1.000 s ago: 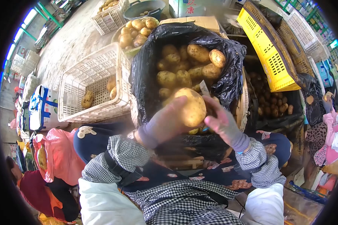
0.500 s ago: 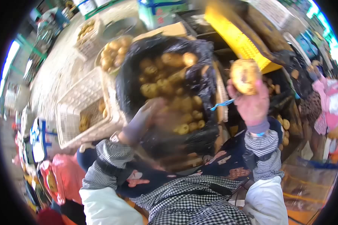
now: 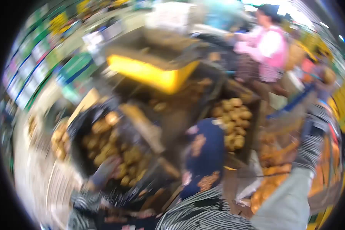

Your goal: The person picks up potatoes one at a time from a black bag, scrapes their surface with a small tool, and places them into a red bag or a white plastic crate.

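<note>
My left hand [image 3: 106, 171], in a greyish glove, reaches into the black-lined bin [image 3: 78, 132] among round brown potato-like produce [image 3: 132, 155]. Blur hides its fingers and whatever they touch. Far to the right, my right hand [image 3: 325, 89] is stretched out beyond a crate lined with clear plastic [image 3: 283, 134] that holds orange-looking produce [image 3: 272, 184]. A rounded brownish item [image 3: 329, 76] shows at its fingers, smeared by motion.
A yellow crate [image 3: 153, 74] lies ahead beyond the bin. More round produce [image 3: 234, 120] fills a dark box right of my knee. A person in pink [image 3: 272, 50] is at the upper right. White baskets [image 3: 61, 188] stand at left.
The view has swung to the right. My right hand, earlier holding up a round brown item near the bin, is now extended far right. My left hand remains in the bin.
</note>
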{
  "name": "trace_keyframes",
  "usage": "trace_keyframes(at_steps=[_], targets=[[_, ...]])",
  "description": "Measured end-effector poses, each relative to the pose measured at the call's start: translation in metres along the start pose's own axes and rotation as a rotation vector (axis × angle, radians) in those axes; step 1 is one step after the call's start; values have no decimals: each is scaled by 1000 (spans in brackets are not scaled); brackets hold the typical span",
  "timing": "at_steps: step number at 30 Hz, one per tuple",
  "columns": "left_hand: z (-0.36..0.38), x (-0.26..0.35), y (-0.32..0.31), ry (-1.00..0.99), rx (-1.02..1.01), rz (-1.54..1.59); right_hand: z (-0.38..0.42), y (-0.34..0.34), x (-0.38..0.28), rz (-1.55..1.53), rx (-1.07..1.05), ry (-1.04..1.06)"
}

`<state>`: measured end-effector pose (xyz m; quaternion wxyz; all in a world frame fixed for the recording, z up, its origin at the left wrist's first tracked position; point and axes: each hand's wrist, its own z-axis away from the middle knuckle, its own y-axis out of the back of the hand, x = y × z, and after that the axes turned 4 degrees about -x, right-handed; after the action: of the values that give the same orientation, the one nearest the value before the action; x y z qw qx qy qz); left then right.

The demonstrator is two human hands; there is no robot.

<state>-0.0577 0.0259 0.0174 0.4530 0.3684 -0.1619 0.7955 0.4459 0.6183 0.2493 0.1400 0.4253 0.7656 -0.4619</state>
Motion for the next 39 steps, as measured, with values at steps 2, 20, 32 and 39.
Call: trace_keyframes(at_steps=[2,20,32,39], targets=[[-12,-28,25,-107,-175,62,-28,34,29,425,51,17],[-97,-53,123,-387,16,-1840,434,-273,205,-188,-760,-1067],[-153,-20,33,-1,428,-1741,429,-278,206,-157,-894,-1219],[-116,-48,71,-186,514,-1397,460,-269,210,-155,-924,-1254]])
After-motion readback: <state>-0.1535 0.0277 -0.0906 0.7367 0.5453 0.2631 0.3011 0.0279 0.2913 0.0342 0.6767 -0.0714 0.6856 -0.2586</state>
